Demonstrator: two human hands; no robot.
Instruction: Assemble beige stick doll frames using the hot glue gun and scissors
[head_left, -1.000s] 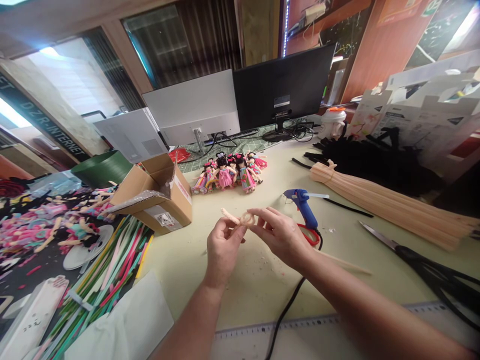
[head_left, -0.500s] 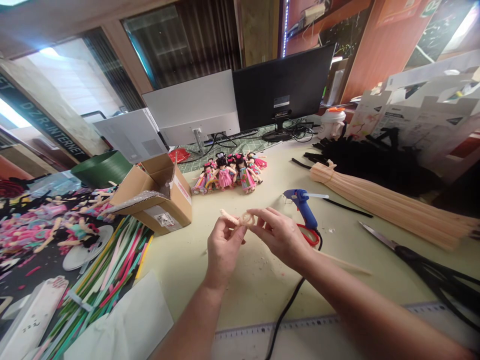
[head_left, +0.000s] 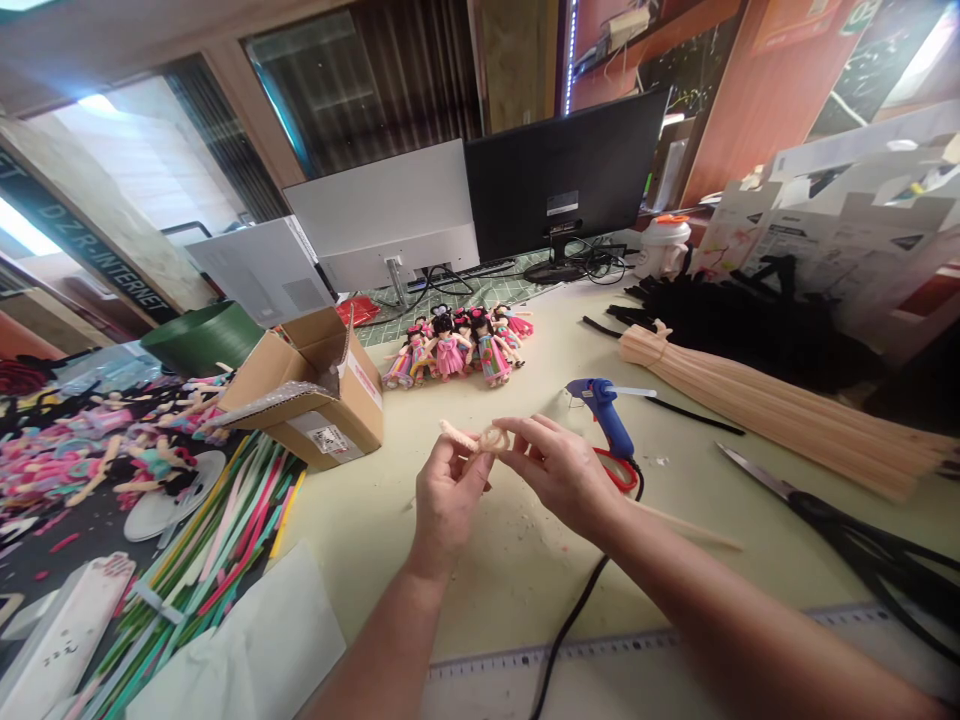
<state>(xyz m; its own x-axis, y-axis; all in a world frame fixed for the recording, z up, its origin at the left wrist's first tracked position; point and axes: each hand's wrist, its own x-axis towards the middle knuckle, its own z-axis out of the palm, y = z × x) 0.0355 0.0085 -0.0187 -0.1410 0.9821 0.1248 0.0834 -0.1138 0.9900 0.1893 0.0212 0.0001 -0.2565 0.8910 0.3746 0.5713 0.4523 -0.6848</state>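
Observation:
Between my hands is a pale peach pipe cleaner (head_left: 459, 436), bent into a loop at its right part with a stub pointing up and left. My left hand (head_left: 451, 490) pinches it from below with thumb and fingers. The fingertips of my right hand (head_left: 551, 465) close on the looped side. A long pale strand (head_left: 697, 530) shows behind my right wrist; whether it joins the held piece is hidden. Right of my hands lies a blue hot glue gun (head_left: 611, 415) with a clear glue stick in its back.
Beyond my hands sit several small dolls (head_left: 457, 345) and an open cardboard box (head_left: 337, 410). A bundle of peach pipe cleaners (head_left: 750, 405), black pipe cleaners (head_left: 757, 320) and scissors (head_left: 795, 495) lie right. Coloured pipe cleaners (head_left: 202, 540) lie left. A ruler (head_left: 517, 660) runs along the front.

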